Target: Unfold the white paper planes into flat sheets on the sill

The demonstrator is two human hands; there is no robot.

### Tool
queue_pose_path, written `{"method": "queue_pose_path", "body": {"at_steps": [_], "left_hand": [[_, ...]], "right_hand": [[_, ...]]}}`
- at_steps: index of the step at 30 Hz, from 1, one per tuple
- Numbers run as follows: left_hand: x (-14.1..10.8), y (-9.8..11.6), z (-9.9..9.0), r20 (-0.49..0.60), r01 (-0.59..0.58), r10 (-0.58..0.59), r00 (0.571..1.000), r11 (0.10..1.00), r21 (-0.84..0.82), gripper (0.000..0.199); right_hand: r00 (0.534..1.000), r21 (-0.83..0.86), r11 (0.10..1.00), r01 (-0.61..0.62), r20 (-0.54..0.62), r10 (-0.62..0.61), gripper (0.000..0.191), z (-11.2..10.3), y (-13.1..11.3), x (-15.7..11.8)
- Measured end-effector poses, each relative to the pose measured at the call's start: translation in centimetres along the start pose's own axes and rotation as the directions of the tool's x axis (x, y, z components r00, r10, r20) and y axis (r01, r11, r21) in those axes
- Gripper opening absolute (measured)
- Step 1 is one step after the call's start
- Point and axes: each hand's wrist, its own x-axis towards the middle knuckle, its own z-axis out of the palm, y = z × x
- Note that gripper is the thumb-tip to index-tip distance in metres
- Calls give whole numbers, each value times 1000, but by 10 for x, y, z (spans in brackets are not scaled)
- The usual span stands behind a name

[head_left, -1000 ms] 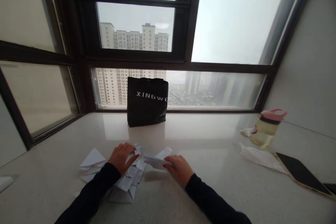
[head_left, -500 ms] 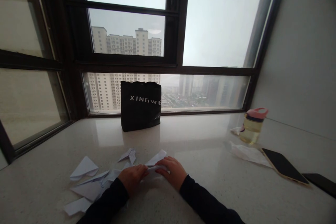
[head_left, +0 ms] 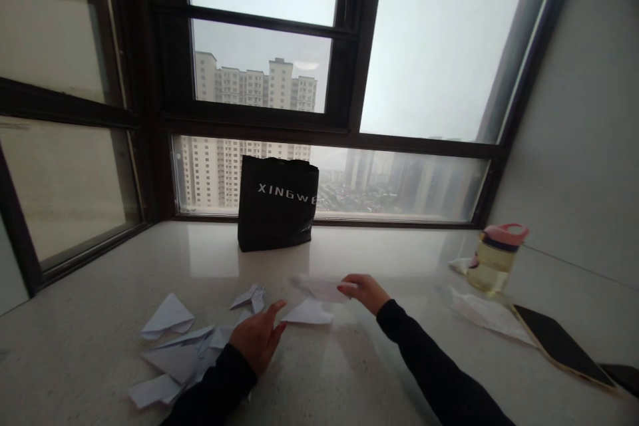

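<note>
Pinched between the fingers of my right hand (head_left: 367, 291) is a white sheet of paper (head_left: 322, 287), blurred by motion and held just above the white counter. Below it lies a folded white paper (head_left: 308, 312), close to the fingertips of my left hand (head_left: 258, 337). That left hand has its thumb and fingers apart and holds nothing. To its left, several folded white papers (head_left: 174, 354) are piled loosely, partly covered by my left forearm. A small folded paper (head_left: 248, 296) with pointed ends rests behind the left hand.
A black bag (head_left: 278, 213) stands upright by the window. On the right are a bottle with a pink lid (head_left: 494, 263), a crumpled tissue (head_left: 489, 315), a dark tablet-like slab (head_left: 562, 346) and another dark flat object (head_left: 622, 376). The counter (head_left: 389, 359) meets a wall there.
Both hands were together on a folded paper. Now they are apart: the left has opened and let go, while the right has moved away, holding a paper. The view has shifted and tilted slightly.
</note>
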Motion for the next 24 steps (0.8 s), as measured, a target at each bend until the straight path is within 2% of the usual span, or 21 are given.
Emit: {"method": "queue_pose_path", "body": {"at_steps": [4,9,11,14,17,21,24], "left_hand": [[-4,4,13,62,-4,7,998,999,-53,26],[-5,9,17,187,-38,46,981,998,-43,19],[-5,8,14,243,-14,17,970,1000,-15,17],[-4,7,11,267,21,-22,963,1000,9,18],[-3,9,8,256,-16,18,967,1000,-12,19],[-1,12,5,235,-47,55,970,998,-37,17],[0,13,2,224,-55,64,973,997,-45,18]], "right_hand": [[977,-105,979,-175,102,185,18,-23,37,40],[938,-273,923,-271,140,317,20,-21,50,81],[938,-336,898,-283,98,333,21,-17,50,90],[945,-419,858,-297,-1,326,23,-12,48,93],[948,-470,825,-316,-119,295,22,-9,46,89],[933,-470,815,-338,-279,226,23,-14,36,78],[915,-437,838,-328,-366,167,22,-15,19,68]]}}
